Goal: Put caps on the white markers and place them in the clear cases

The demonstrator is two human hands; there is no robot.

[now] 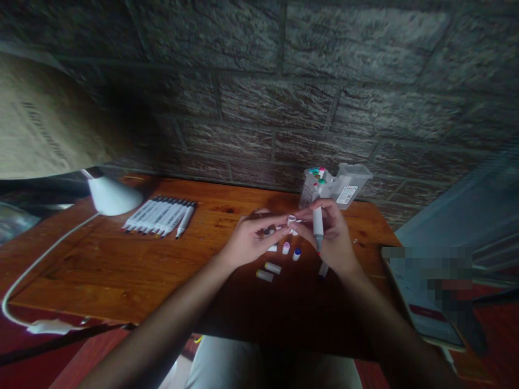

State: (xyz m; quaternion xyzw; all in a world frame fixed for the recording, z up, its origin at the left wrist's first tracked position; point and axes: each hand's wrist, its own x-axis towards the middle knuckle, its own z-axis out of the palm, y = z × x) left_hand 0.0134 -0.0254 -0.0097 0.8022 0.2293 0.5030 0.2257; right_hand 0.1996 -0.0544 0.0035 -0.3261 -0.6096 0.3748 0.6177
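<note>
The left hand [251, 240] pinches a small white piece [291, 220], probably a cap – the dim light blurs it – between thumb and fingers, right in front of the body. The right hand [335, 235] meets it there, its fingers curled round a nearly upright white marker [318, 220]. Nearer lie loose caps [297, 254]; beyond, an open clear case [352, 177]; well left, a row of markers [160, 216].

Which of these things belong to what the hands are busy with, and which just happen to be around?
Likely part of it:
marker, held in the right hand
white piece, at the left hand
loose caps
open clear case
row of markers

Likely just around:
lamp
tablet
</note>
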